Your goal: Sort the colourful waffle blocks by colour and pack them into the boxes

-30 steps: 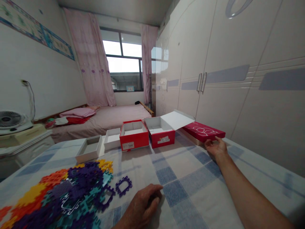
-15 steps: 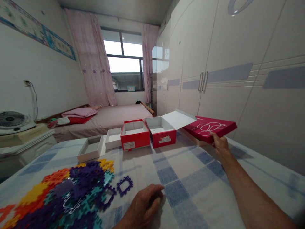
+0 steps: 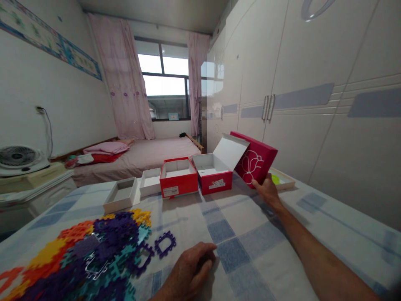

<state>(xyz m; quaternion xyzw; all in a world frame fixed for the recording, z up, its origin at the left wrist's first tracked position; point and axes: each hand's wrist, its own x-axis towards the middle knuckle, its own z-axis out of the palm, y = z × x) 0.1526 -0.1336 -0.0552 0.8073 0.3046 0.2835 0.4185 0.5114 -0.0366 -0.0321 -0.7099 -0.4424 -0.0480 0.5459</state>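
In the head view my right hand (image 3: 266, 190) grips the lower edge of a crimson box lid (image 3: 255, 159) with a white flower outline. The lid is tilted up on its side, against or close to the raised white flap of a red box (image 3: 215, 182). Behind my right hand a shallow tray (image 3: 290, 183) with something bright green (image 3: 275, 179) in it shows in part. My left hand (image 3: 194, 267) rests on the checked cloth, holding nothing visible, thumb and forefinger apart. Left of it lie a purple square frame piece (image 3: 165, 244) and a heap of coloured interlocking plastic pieces (image 3: 115, 234).
A second red box (image 3: 178, 184) and two shallow white boxes (image 3: 120, 196) stand open along the table's far side. Beyond them is a bed (image 3: 156, 152). A white wardrobe (image 3: 300, 138) rises on the right, and a fan (image 3: 20, 159) stands at the left.
My right hand has moved left with the crimson lid and tipped it from nearly flat to steeply upright, uncovering the tray with the green thing. My left hand stays in place.
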